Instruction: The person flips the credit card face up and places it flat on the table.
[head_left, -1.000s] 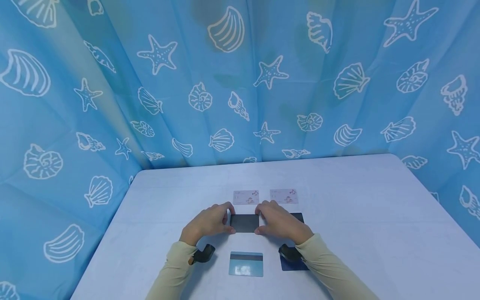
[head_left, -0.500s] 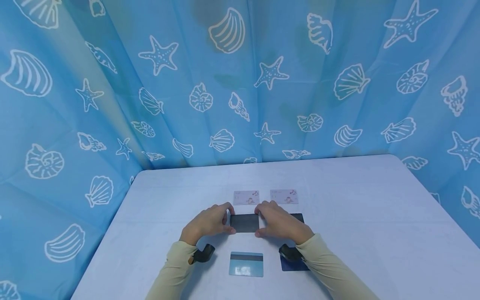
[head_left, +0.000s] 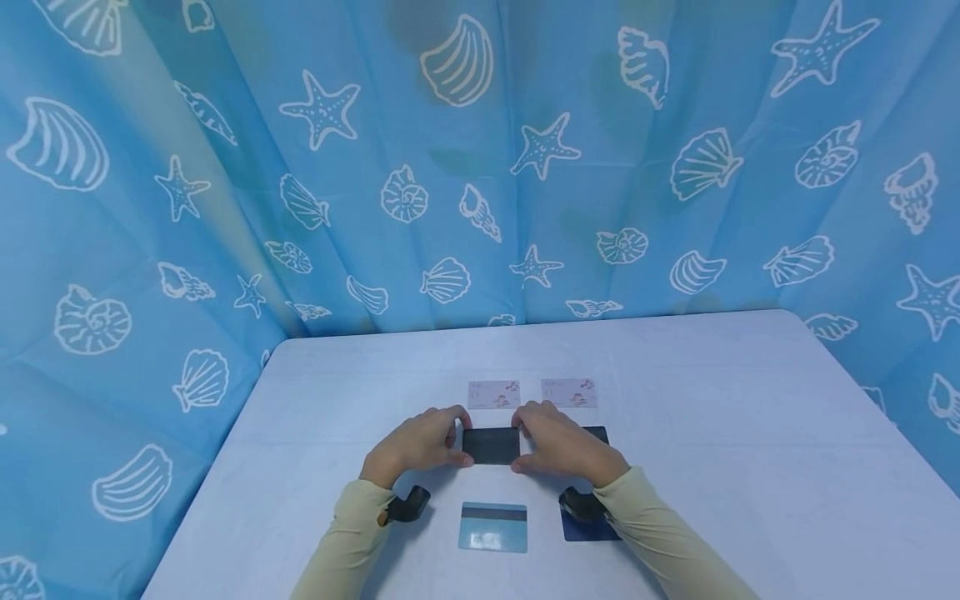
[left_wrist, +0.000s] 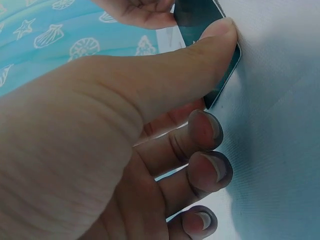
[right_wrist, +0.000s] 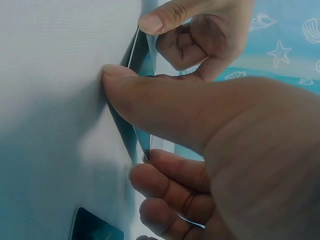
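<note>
In the head view a black card (head_left: 491, 447) lies between my two hands, held by its short sides. My left hand (head_left: 420, 442) pinches its left end between thumb and fingers, the thumb at the near corner. Opposite it, my right hand (head_left: 564, 443) pinches the right end the same way. The left wrist view shows the left thumb (left_wrist: 215, 42) across the dark face of the card, close to the white cloth. Seen nearly edge-on in the right wrist view, the card (right_wrist: 143, 139) stands tilted above its shadow.
Two pale pink printed cards (head_left: 492, 395) lie beyond the hands. Nearer is a light blue card (head_left: 492, 533) with a dark stripe. A dark blue card (head_left: 588, 529) and another black card (head_left: 598, 434) are partly hidden by the right arm and hand. A blue curtain (head_left: 465, 167) hangs behind the table.
The held card's face looks darker now than before. Both hands keep their grip and stay nearly in place; the whole head view has shifted very slightly.
</note>
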